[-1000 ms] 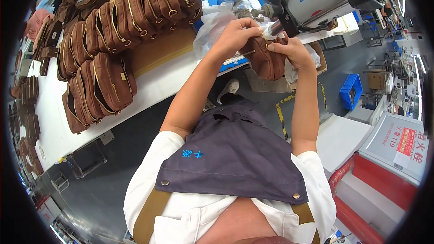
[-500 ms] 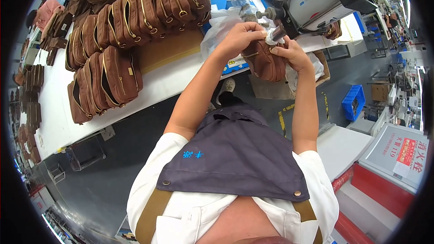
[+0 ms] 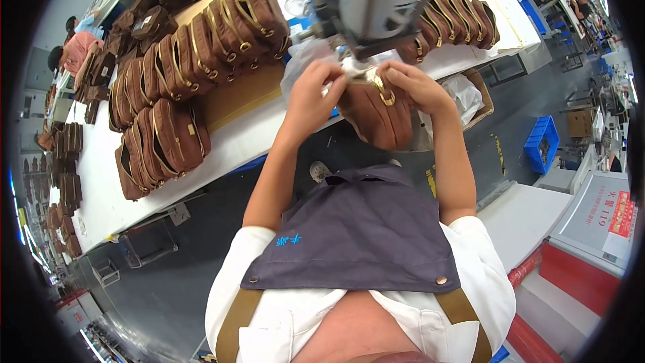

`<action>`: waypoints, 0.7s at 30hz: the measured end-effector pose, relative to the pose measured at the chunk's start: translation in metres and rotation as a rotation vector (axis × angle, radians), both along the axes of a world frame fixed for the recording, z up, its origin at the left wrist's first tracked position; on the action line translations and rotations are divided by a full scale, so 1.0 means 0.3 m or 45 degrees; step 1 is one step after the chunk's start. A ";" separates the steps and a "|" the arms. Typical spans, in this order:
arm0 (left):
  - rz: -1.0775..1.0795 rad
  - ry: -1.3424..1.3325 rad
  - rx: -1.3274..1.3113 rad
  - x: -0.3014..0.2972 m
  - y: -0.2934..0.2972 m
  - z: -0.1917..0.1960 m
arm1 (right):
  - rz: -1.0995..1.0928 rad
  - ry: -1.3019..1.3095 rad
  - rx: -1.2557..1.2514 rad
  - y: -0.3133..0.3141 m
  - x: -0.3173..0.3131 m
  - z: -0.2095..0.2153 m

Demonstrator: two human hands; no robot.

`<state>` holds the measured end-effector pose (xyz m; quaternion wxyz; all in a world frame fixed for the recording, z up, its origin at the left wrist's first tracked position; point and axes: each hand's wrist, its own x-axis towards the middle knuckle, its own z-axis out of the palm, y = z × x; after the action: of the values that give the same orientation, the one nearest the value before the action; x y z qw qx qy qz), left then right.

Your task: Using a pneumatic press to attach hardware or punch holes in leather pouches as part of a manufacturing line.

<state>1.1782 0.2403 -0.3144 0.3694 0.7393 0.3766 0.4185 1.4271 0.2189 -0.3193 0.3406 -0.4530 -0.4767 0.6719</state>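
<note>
A brown pouch (image 3: pixel 376 121) with a gold zipper and a gold ring hangs at the table's front edge, under the head of a bench machine (image 3: pixel 376 10). On its right upper edge, beside the ring, my right hand (image 3: pixel 420 87) grips the pouch with bent fingers. My left hand (image 3: pixel 314 97) is at the pouch's upper left, thumb and fingertips pinched together; what lies between them is too small to make out. White wrapping (image 3: pixel 356 67) covers the machine's lower part between my hands. Clear plastic (image 3: pixel 299 67) lies behind my left hand.
Rows of brown pouches (image 3: pixel 195 47) with open zippers stand on the white table (image 3: pixel 228 141) at left. More brown pouches (image 3: pixel 457 20) line up behind the machine at right. A cardboard box (image 3: pixel 480 91) with white plastic sits below; a blue crate (image 3: pixel 541 144) is on the floor.
The view has shifted, and the machine head now looms larger. The pouch shows more to the left with its gold ring facing me. My left hand has come away from my right.
</note>
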 end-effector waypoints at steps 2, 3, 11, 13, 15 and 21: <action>0.096 0.167 -0.044 0.006 -0.079 -0.025 | 0.067 -0.040 0.118 -0.067 0.108 0.014; 0.091 0.186 -0.191 0.013 -0.118 -0.068 | -0.082 -0.083 0.134 -0.101 0.134 0.056; 0.004 0.335 -0.569 0.370 -0.169 -0.315 | -0.835 -0.607 0.247 -0.217 0.895 0.111; 0.077 0.293 -0.419 0.484 -0.097 -0.334 | -0.899 -0.698 0.253 -0.163 1.100 0.066; 0.233 0.227 -0.186 0.582 -0.027 -0.322 | -0.913 -0.984 0.481 -0.066 1.305 -0.020; 0.592 0.294 0.241 0.753 0.195 -0.255 | -0.676 -1.040 0.579 0.260 1.605 -0.168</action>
<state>1.4041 0.2987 -0.3908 0.1474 0.7069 0.5353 0.4382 1.9087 0.2970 -0.3695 0.3750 -0.6974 -0.5730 0.2116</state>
